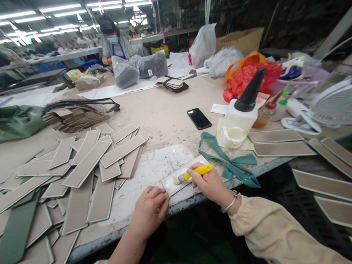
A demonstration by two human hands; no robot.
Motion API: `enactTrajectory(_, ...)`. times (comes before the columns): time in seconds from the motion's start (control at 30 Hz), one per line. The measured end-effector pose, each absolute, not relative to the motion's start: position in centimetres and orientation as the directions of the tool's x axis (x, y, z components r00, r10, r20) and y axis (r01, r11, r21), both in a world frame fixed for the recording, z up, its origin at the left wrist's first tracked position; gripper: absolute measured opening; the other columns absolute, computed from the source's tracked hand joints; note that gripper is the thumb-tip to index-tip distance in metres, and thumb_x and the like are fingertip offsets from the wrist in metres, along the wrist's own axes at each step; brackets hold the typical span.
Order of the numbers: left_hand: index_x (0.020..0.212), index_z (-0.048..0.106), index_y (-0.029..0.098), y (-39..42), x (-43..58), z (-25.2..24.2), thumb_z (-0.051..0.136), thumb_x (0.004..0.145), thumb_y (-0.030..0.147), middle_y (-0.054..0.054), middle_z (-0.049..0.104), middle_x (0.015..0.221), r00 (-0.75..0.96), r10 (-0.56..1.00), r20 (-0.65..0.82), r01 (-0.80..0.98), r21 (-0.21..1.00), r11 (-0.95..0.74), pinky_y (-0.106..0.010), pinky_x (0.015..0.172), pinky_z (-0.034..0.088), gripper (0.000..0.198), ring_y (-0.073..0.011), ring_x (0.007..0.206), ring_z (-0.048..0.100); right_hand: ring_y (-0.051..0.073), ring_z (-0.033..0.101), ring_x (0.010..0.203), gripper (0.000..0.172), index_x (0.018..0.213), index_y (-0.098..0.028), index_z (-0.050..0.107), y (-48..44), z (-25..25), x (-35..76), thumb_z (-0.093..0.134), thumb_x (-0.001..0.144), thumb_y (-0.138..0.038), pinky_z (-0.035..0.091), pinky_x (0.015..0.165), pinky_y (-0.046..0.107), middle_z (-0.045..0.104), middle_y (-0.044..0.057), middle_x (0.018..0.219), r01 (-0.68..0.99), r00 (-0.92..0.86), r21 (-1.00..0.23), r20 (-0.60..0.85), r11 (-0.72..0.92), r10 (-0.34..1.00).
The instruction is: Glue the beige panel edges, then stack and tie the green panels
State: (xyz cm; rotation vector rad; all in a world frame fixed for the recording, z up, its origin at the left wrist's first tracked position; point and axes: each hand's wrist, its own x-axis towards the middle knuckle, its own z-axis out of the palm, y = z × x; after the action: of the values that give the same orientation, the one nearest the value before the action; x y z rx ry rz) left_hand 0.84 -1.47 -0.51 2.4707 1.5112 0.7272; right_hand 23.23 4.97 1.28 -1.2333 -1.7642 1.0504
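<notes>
My right hand [210, 185] is closed round the yellow handle of a paintbrush [201, 170]. The brush's pale bristles rest on a flat rectangular panel [172, 185] at the table's front edge; its surface looks wet and shiny. With fingers pressed together, my left hand [152, 208] grips the panel's near left corner. To the left lies a loose heap of beige panels with pale rims [88, 164], among them a dark green strip [16, 232]. Right of the brush are teal fabric strips [216, 147] and a white bottle with a black spout [239, 116].
A phone [198, 118] lies beyond the panel. More rimmed panels [337, 183] are spread at the right, near a white fan [342, 99]. A bundled stack [70, 116], a green bag [8, 122] and a red plastic bag [253, 78] stand farther back. A masked co-worker [115, 42] sits opposite.
</notes>
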Motion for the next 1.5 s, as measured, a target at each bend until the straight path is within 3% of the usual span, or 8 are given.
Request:
enactTrajectory(0.27, 0.079, 0.067, 0.019, -1.4, 1.0, -0.4, 0.053, 0.089, 0.018, -0.005, 0.067, 0.085, 0.38, 0.869, 0.316, 0.798, 0.362, -0.481, -0.033, 0.074, 0.051, 0.018, -0.0176, 0.08, 0.057, 0.012, 0.051, 0.044, 0.026, 0.088, -0.021, 0.054, 3.5, 1.1, 22.5, 0.047, 0.091, -0.046, 0.04, 0.044, 0.022, 0.059, -0.004, 0.056, 0.138, -0.318, -0.99, -0.039, 0.006, 0.947)
enactTrajectory(0.4, 0.079, 0.067, 0.019, -1.3, 1.0, -0.4, 0.053, 0.089, 0.018, -0.005, 0.067, 0.085, 0.381, 0.866, 0.323, 0.804, 0.348, -0.483, -0.033, 0.073, 0.05, 0.018, -0.0171, 0.08, 0.057, 0.012, 0.055, 0.047, 0.024, 0.086, -0.02, 0.056, 3.7, 1.1, 22.4, 0.046, 0.092, -0.041, 0.043, 0.051, 0.023, 0.058, -0.004, 0.056, 0.24, -0.369, -0.963, 0.029, 0.125, 0.929)
enactTrajectory(0.63, 0.077, 0.066, 0.02, -1.4, 0.9, -0.3, 0.053, 0.089, 0.019, -0.005, 0.067, 0.086, 0.373, 0.872, 0.317, 0.797, 0.371, -0.476, -0.034, 0.075, 0.051, 0.017, -0.018, 0.082, 0.057, 0.017, 0.062, 0.056, 0.026, 0.081, -0.02, 0.06, 7.1, 1.7, 27.5, 0.047, 0.091, -0.04, 0.047, 0.067, 0.029, 0.061, -0.002, 0.052, 0.523, -0.178, -0.822, 0.152, 0.225, 0.972)
enactTrajectory(0.83, 0.077, 0.066, 0.02, -1.3, 1.0, -0.2, 0.054, 0.088, 0.018, -0.005, 0.067, 0.085, 0.365, 0.874, 0.321, 0.798, 0.376, -0.472, -0.033, 0.074, 0.051, 0.017, -0.0179, 0.081, 0.057, 0.02, 0.063, 0.06, 0.032, 0.073, -0.022, 0.06, 8.7, 1.9, 30.8, 0.044, 0.09, -0.043, 0.046, 0.065, 0.031, 0.063, 0.001, 0.054, 0.659, -0.105, -0.709, 0.244, 0.251, 0.964)
enactTrajectory(0.97, 0.077, 0.067, 0.02, -1.3, 1.0, -0.3, 0.054, 0.088, 0.018, -0.005, 0.066, 0.085, 0.365, 0.875, 0.318, 0.798, 0.376, -0.47, -0.033, 0.074, 0.051, 0.017, -0.0182, 0.082, 0.057, 0.019, 0.061, 0.057, 0.033, 0.075, -0.021, 0.06, 8.6, 2.5, 31.0, 0.046, 0.09, -0.046, 0.045, 0.064, 0.031, 0.06, 0.0, 0.052, 0.624, -0.039, -0.747, 0.265, 0.23, 0.964)
enactTrajectory(1.17, 0.077, 0.066, 0.02, -1.3, 1.0, -0.2, 0.052, 0.089, 0.018, -0.005, 0.065, 0.083, 0.373, 0.875, 0.307, 0.797, 0.377, -0.472, -0.034, 0.074, 0.05, 0.018, -0.0177, 0.081, 0.057, 0.015, 0.054, 0.046, 0.031, 0.086, -0.021, 0.057, 7.4, 2.2, 28.0, 0.048, 0.09, -0.05, 0.042, 0.051, 0.027, 0.058, -0.004, 0.053, 0.317, -0.063, -0.936, 0.143, 0.156, 0.988)
enactTrajectory(1.3, 0.073, 0.065, 0.02, -1.2, 1.1, -0.1, 0.052, 0.089, 0.019, -0.005, 0.065, 0.081, 0.375, 0.877, 0.301, 0.806, 0.361, -0.469, -0.033, 0.073, 0.05, 0.021, -0.017, 0.079, 0.057, 0.017, 0.059, 0.053, 0.028, 0.086, -0.021, 0.057, 7.6, 1.5, 27.3, 0.045, 0.092, -0.046, 0.045, 0.061, 0.029, 0.06, -0.003, 0.053, 0.428, -0.188, -0.875, 0.159, 0.226, 0.969)
enactTrajectory(1.5, 0.074, 0.065, 0.02, -1.1, 1.0, -0.3, 0.052, 0.089, 0.019, -0.005, 0.065, 0.082, 0.377, 0.866, 0.327, 0.805, 0.347, -0.481, -0.033, 0.072, 0.05, 0.019, -0.0171, 0.078, 0.058, 0.02, 0.062, 0.058, 0.03, 0.085, -0.021, 0.059, 8.6, 1.6, 29.7, 0.046, 0.09, -0.047, 0.045, 0.065, 0.033, 0.06, -0.001, 0.051, 0.57, -0.026, -0.795, 0.238, 0.21, 0.971)
